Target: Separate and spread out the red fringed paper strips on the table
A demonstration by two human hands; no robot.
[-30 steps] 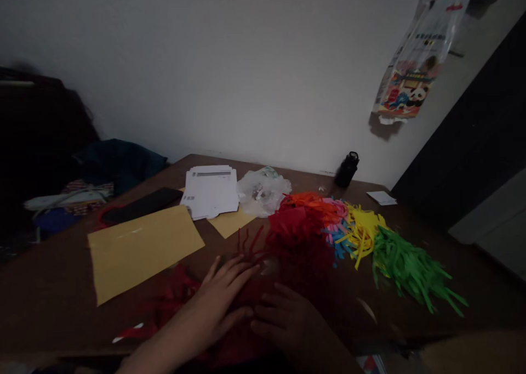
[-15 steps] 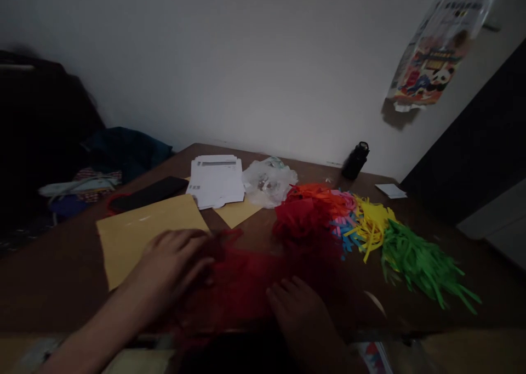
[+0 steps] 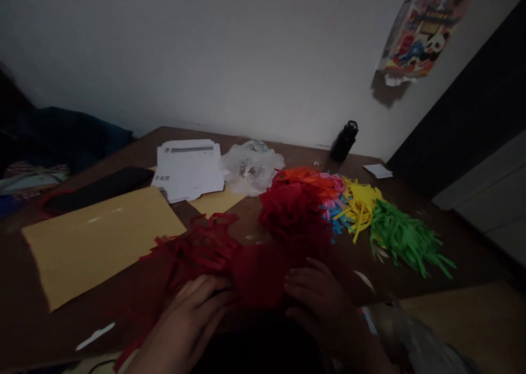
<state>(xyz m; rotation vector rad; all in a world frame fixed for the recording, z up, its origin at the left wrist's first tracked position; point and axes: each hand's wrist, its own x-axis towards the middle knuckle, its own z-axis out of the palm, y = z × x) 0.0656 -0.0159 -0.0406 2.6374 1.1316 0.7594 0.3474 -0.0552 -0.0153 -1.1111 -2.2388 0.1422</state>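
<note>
"Where's the red fringed paper [image 3: 261, 275]?"

"Lower centre of the frame, its flat part between the left hand [image 3: 195, 311] and the right hand [image 3: 315, 290]."

"Are the fingers gripping it?"

"They're loosely bent at its sides; it's too dim, so I cannot tell for either hand."

"What else?"

"Yellow sheet [image 3: 94, 248] at lower left, green fringe [image 3: 406, 239] at right"

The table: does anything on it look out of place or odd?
Two stray bits: a white scrap on the table near its front edge, left of the left hand, and a curved pale scrap right of the right hand. They look odd because they lie apart from the coloured paper strips.
</note>
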